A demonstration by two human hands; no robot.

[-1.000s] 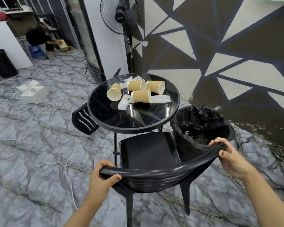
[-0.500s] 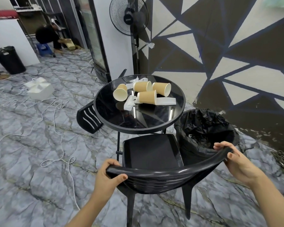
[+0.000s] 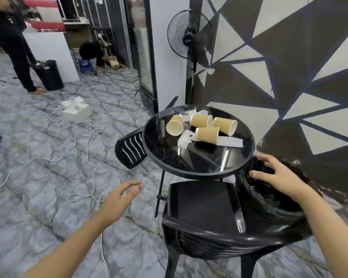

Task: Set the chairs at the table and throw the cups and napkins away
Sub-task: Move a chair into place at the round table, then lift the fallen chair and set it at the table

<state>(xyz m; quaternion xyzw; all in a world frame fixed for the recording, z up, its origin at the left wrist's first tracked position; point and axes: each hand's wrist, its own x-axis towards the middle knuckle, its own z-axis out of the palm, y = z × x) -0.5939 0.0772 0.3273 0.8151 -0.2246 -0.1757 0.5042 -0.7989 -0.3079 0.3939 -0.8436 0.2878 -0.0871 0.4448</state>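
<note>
Both hands hang free beside the round table [image 3: 247, 155], fingers loosely spread and holding nothing.

The left hand [image 3: 117, 199] is left of the table; the right hand [image 3: 277, 177] is at its near right edge, over the black-lined bin [image 3: 269, 205]. One chair [image 3: 205, 213] is tucked under the table's near side; another chair [image 3: 132, 146] lies tipped at its left. Four paper cups [image 3: 207, 134] lie toppled on the table among crumpled napkins [image 3: 184, 138].

Standing fan [image 3: 189, 35] against patterned wall [image 3: 289, 63]. White box [image 3: 76, 109] and loose white cables [image 3: 82, 129] on marble floor [image 3: 38, 177]. Black bin [image 3: 49, 74], possibly speaker, far left. Two people beyond.
</note>
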